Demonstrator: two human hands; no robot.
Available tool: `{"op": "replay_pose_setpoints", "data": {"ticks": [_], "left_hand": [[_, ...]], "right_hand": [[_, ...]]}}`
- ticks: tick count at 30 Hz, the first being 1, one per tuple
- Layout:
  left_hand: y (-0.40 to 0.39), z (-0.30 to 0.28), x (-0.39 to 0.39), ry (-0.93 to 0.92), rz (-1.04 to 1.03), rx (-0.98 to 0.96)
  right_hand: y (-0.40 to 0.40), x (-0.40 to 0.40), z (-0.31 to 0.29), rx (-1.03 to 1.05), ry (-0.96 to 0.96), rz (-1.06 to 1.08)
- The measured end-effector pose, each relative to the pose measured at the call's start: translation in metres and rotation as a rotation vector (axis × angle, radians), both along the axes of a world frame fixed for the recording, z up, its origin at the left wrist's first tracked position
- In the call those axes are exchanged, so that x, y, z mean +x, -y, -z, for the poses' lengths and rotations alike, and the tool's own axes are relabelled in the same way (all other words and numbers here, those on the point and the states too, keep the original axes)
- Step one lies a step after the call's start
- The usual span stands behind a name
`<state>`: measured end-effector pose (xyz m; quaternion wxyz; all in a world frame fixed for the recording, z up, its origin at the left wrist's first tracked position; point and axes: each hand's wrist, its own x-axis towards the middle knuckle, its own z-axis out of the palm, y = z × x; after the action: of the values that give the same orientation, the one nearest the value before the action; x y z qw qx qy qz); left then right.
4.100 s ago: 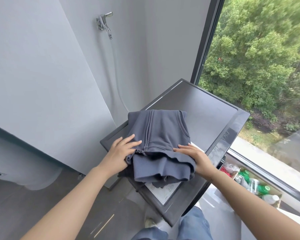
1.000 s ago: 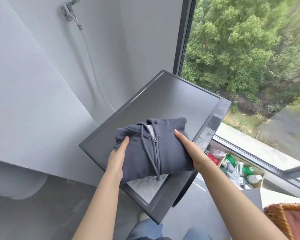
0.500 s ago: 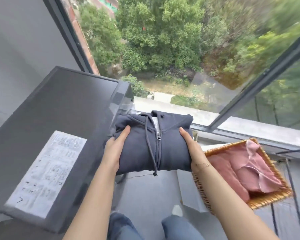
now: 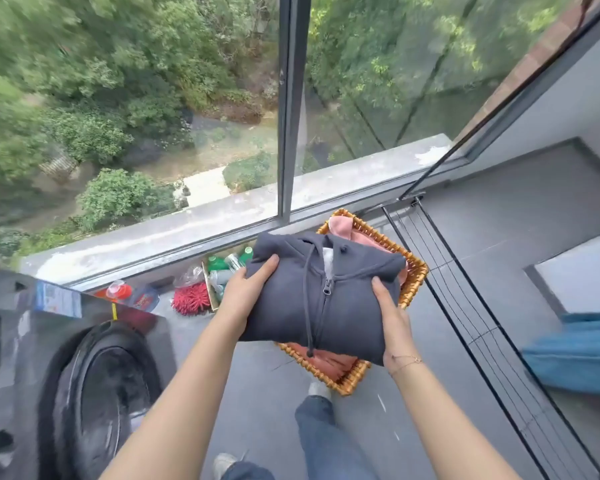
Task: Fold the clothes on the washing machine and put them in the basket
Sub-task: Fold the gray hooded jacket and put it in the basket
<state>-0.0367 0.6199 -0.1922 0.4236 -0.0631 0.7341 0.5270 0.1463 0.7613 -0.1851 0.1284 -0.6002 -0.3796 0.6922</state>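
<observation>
We hold the folded grey hoodie [image 4: 321, 299] over the wicker basket [image 4: 411, 282].

Nearest us, our jeans leg [image 4: 326, 441] and a shoe [image 4: 224, 464] show above the grey floor [image 4: 499, 237], with the washing machine [image 4: 84, 375] and its round door at lower left. Our left hand [image 4: 248, 292] grasps the hoodie's left edge, thumb on top; our right hand [image 4: 390, 317], a thin bracelet [image 4: 404, 362] at its wrist, grasps the right edge the same way. The hoodie lies zipper-up, drawstring dangling, above the basket, which already holds a pink garment [image 4: 342, 228]. Beyond, a box of green bottles [image 4: 227, 265] and a red mop head [image 4: 191, 299] sit by the window [image 4: 284, 109], trees outside.
</observation>
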Motion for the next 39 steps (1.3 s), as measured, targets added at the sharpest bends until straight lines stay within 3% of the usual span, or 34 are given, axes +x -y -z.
{"op": "replay_pose_setpoints", "data": {"ticks": [8, 16, 19, 21, 23, 27, 32, 36, 39], "left_hand": [[-0.098, 0.043, 0.001, -0.098, 0.286, -0.157], [-0.198, 0.088, -0.025, -0.14, 0.423, -0.182], [-0.234, 0.114, -0.028, -0.152, 0.575, -0.321], [-0.255, 0.134, -0.02, -0.226, 0.698, -0.54], [-0.265, 0.146, -0.008, -0.332, 0.688, -0.718], [-0.276, 0.162, 0.011, -0.438, 0.574, -0.796], [-0.289, 0.185, 0.027, -0.412, 0.446, -0.804], [-0.295, 0.196, 0.029, -0.41, 0.392, -0.797], [-0.288, 0.19, 0.027, -0.357, 0.401, -0.713]], "right_hand": [[-0.032, 0.034, 0.058, -0.121, -0.002, 0.28], [-0.117, 0.014, 0.111, 0.017, 0.066, 0.266], [-0.14, -0.001, 0.141, 0.015, 0.159, 0.24], [-0.151, -0.008, 0.163, -0.036, 0.204, 0.258], [-0.159, -0.012, 0.181, -0.083, 0.228, 0.314], [-0.17, -0.018, 0.209, -0.151, 0.322, 0.338], [-0.173, -0.026, 0.232, -0.139, 0.415, 0.332], [-0.179, -0.029, 0.239, -0.237, 0.351, 0.333], [-0.174, -0.029, 0.231, -0.198, 0.356, 0.387]]}}
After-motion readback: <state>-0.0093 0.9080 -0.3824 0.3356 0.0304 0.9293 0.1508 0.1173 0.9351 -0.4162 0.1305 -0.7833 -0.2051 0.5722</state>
